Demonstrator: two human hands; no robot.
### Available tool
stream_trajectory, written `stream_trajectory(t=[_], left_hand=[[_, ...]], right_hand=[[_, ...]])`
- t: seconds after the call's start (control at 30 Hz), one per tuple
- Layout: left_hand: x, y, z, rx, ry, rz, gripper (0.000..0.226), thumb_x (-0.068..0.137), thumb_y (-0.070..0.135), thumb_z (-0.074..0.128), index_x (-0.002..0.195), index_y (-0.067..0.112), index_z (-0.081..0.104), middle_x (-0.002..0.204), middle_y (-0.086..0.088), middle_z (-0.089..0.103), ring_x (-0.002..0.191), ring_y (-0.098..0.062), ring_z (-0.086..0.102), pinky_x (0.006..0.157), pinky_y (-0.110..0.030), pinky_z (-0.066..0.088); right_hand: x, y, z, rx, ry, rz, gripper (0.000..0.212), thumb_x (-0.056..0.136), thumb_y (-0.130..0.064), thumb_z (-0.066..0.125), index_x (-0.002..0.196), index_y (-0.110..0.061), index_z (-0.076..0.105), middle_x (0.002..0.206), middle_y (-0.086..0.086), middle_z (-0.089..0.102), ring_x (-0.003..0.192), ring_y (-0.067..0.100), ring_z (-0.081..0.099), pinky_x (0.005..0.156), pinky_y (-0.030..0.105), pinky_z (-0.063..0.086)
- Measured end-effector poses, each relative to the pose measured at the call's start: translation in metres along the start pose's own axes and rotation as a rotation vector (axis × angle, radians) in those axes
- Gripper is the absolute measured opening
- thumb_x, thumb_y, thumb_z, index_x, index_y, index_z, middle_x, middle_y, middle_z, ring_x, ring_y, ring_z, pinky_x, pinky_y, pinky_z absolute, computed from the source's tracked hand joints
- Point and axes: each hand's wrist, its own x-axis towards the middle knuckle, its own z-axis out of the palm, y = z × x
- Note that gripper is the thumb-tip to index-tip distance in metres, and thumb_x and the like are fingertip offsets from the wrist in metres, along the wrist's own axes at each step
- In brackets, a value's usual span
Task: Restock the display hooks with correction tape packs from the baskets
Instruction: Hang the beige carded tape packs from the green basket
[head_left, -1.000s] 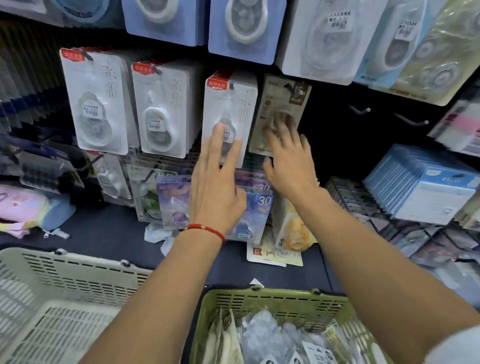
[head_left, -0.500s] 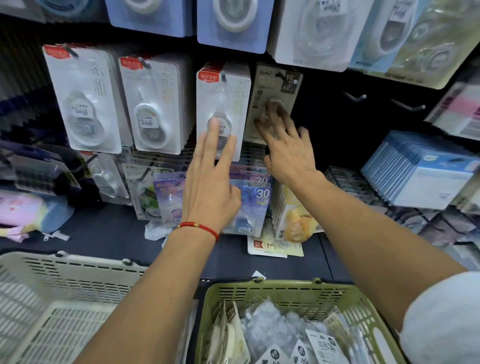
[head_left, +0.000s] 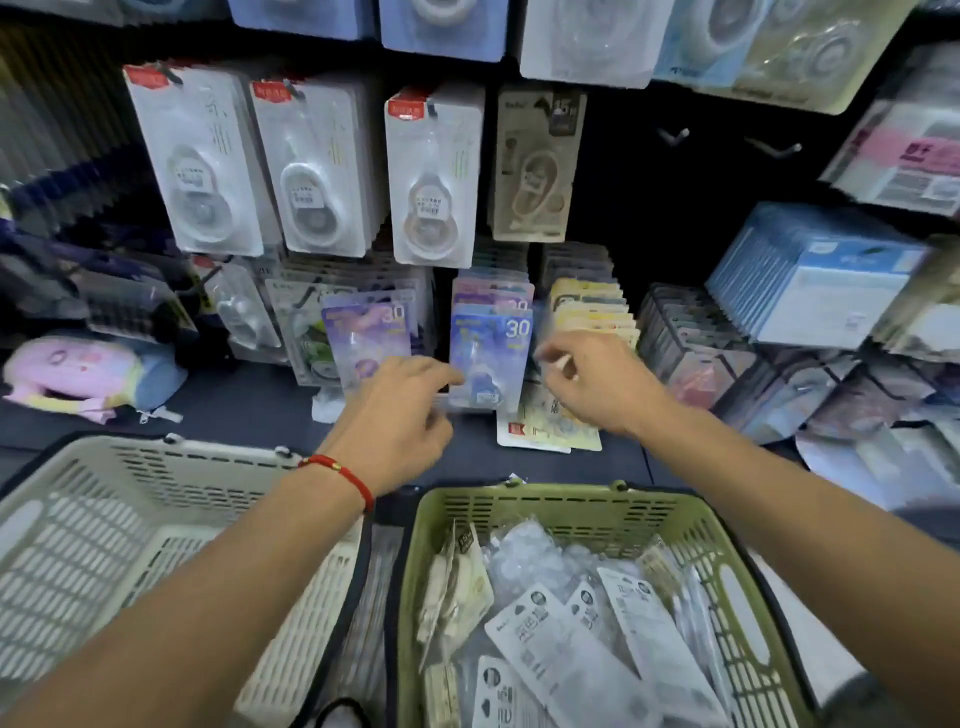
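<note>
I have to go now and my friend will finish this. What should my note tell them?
Left hand: fingers loosely curled, holding nothing, close to the blue "30" pack on the lower row; whether it touches is unclear.
Right hand: fingers curled, near the yellow packs; motion blur hides any grip.
Green basket: many packs inside, waiting to be hung.
White basket: appears empty.
Done: the white pack rows look full.
Left: two bare hooks on the upper right; hang the green basket's packs.
</note>
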Motion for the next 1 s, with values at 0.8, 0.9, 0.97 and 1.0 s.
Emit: stream_trajectory(t=[0.8, 0.9, 0.97, 1.0], left_hand=[[-0.125, 0.077, 0.103, -1.145, -0.401, -0.698, 0.031, 0.099, 0.020, 0.071, 0.129, 0.012, 0.068, 0.121, -0.006, 0.076, 0.104, -0.017, 0.076, 0.080, -0.021, 0.061], [-0.128, 0.080, 0.105, -1.365, -0.327, -0.841, 0.031, 0.098, 0.005, 0.066, 0.129, 0.010, 0.065, 0.119, -0.012, 0.077, 0.108, -0.031, 0.075, 0.089, -0.045, 0.063], [-0.129, 0.070, 0.106, -1.240, -0.208, -0.906, 0.032, 0.098, 0.002, 0.065, 0.128, 0.011, 0.064, 0.119, -0.012, 0.077, 0.108, -0.032, 0.075, 0.088, -0.050, 0.062], [-0.129, 0.063, 0.106, -1.196, -0.138, -0.947, 0.031, 0.099, 0.001, 0.065, 0.128, 0.012, 0.064, 0.119, -0.011, 0.076, 0.108, -0.032, 0.074, 0.084, -0.048, 0.062]], right_hand=[[-0.202, 0.010, 0.077, 1.132, -0.207, 0.532, 0.023, 0.108, -0.013, 0.056, 0.118, -0.022, 0.074, 0.109, 0.002, 0.080, 0.101, 0.025, 0.076, 0.084, 0.036, 0.061], [-0.209, 0.004, 0.096, 0.868, -0.185, 0.425, 0.018, 0.106, -0.021, 0.059, 0.117, -0.022, 0.074, 0.112, -0.003, 0.076, 0.100, 0.015, 0.073, 0.088, 0.035, 0.060], [-0.218, 0.008, 0.106, 0.590, -0.271, 0.322, 0.027, 0.105, -0.030, 0.061, 0.131, -0.022, 0.065, 0.124, -0.004, 0.068, 0.108, 0.015, 0.066, 0.094, 0.032, 0.055], [-0.226, 0.010, 0.109, 0.503, -0.435, 0.251, 0.041, 0.103, -0.039, 0.062, 0.142, -0.023, 0.057, 0.135, -0.003, 0.061, 0.120, 0.017, 0.061, 0.101, 0.031, 0.051]])
